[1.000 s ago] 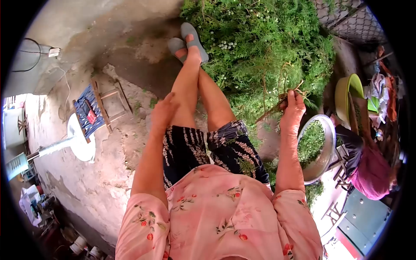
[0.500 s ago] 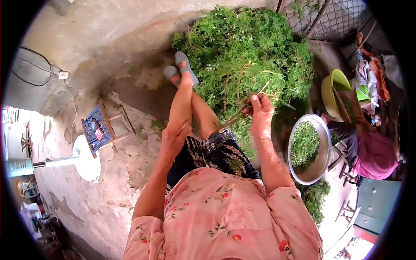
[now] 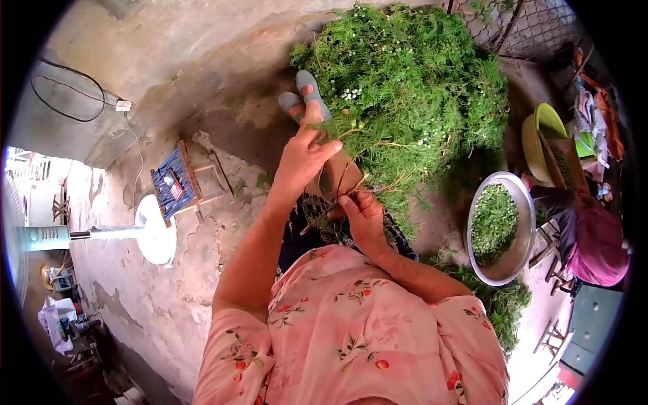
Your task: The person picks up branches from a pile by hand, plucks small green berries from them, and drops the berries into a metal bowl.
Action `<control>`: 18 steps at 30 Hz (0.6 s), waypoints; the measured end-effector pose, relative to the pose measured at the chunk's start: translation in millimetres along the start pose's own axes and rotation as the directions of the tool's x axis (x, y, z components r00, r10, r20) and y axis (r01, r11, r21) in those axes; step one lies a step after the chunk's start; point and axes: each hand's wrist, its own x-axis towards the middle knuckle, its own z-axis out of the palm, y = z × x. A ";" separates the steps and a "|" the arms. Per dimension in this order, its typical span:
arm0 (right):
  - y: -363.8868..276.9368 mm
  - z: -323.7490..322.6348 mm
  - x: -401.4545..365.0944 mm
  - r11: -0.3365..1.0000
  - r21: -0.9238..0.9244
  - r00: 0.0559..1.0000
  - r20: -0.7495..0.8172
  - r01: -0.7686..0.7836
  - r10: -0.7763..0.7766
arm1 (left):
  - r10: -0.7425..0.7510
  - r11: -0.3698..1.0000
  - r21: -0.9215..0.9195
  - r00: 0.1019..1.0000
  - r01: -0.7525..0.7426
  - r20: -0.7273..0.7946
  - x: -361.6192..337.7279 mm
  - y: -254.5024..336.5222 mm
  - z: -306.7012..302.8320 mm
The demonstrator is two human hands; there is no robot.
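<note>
Two hands busy: our right hand (image 3: 366, 219) pinches brown stems (image 3: 360, 182), best held steady; our left hand (image 3: 302, 162) looks loosely curled, its grip we can't tell.

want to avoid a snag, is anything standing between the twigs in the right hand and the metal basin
Nothing visible blocks the way: between the twigs in the right hand and the metal basin lie only the low edge of the green pile and bare ground.
</note>
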 end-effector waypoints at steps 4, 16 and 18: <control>6.7 -8.2 -13.7 0.998 0.015 0.994 0.084 -0.069 0.067 | -0.152 0.879 -0.425 0.972 0.216 0.178 -8.8 -9.4 1.9; -46.1 -47.5 -25.9 0.754 -0.447 0.781 0.173 -0.481 0.600 | -0.140 0.730 -0.644 0.972 0.229 0.187 -40.0 -2.9 13.0; -48.6 -58.4 -24.6 0.929 -0.079 0.932 0.002 -0.361 0.362 | -0.133 0.768 -0.616 0.984 0.176 0.115 -42.0 -1.6 19.2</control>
